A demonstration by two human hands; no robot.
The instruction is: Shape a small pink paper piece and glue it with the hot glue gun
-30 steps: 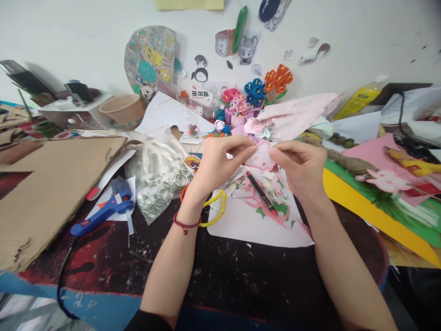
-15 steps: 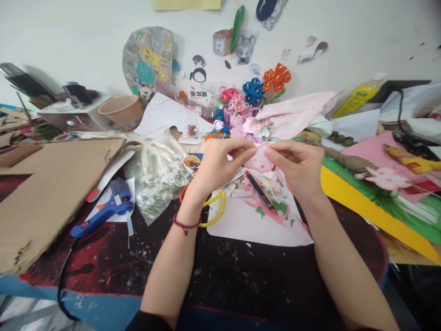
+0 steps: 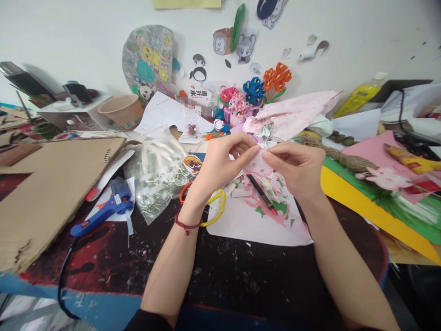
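Between my two hands hangs a pale pink cut-out (image 3: 259,166) with a darker pink edge; whether it is paper or cloth I cannot tell. My left hand (image 3: 230,158) pinches its top edge between thumb and forefinger. Close beside it, my right hand (image 3: 296,166) pinches the same edge, and the fingertips nearly meet. Below lies a black marker (image 3: 262,193) with a red end, among pink and green scraps on a white sheet (image 3: 237,230). Scissors with yellow and orange handles (image 3: 217,215) lie partly behind my left wrist.
On the left are a blue glue gun (image 3: 103,214), its cord over the table edge, and a large cardboard sheet (image 3: 69,184). A clear plastic bag (image 3: 155,184) lies beside them. Pipe-cleaner flowers (image 3: 253,91) stand at the back. Coloured sheets (image 3: 344,202) and twine (image 3: 351,158) lie right.
My fingertips have come closer together along the top of the pink cut-out, now covering more of its upper edge. The cut-out hangs slightly lower. The things on the table have not moved.
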